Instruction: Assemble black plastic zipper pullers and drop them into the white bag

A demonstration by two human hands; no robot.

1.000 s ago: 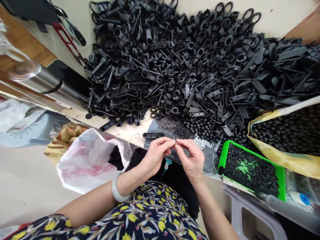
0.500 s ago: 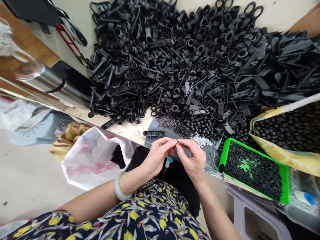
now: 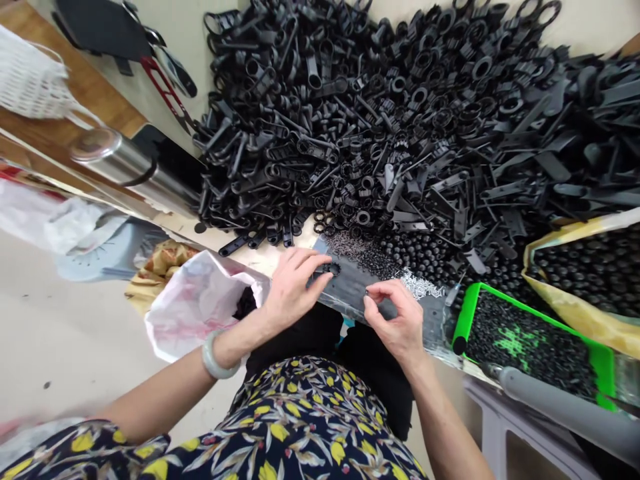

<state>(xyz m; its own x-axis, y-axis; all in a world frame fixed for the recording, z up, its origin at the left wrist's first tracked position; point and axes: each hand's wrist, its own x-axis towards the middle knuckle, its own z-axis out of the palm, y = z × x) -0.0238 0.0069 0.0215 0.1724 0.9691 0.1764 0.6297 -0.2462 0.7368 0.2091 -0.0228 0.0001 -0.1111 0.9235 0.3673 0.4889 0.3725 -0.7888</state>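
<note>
My left hand [image 3: 294, 285] reaches over a black plastic part with a ring-shaped end [image 3: 334, 269], lying on the grey work surface [image 3: 345, 293]. Its thumb and fingers are apart, one on each side of the part; their contact with it is partly hidden. To the right, my right hand [image 3: 397, 313] pinches a tiny dark piece [image 3: 367, 292] between thumb and forefinger, too small to name. Just beyond that hand lie small silver pins [image 3: 421, 285]. Black beads [image 3: 413, 250] and tiny brownish pieces [image 3: 350, 244] are heaped behind them.
A big pile of black plastic parts [image 3: 350, 120] covers the back. At right are a green tray [image 3: 469, 313] of small black pieces, a yellow-edged bag [image 3: 555, 287] of beads and a grey cylindrical tool [image 3: 560, 407]. A steel flask [image 3: 125, 163] and white bag [image 3: 185, 313] are left.
My hands have parted. The left moved left and forward to the ring-ended part; the right moved slightly right, keeping its pinch. The camera view shifted, showing more of the grey tool.
</note>
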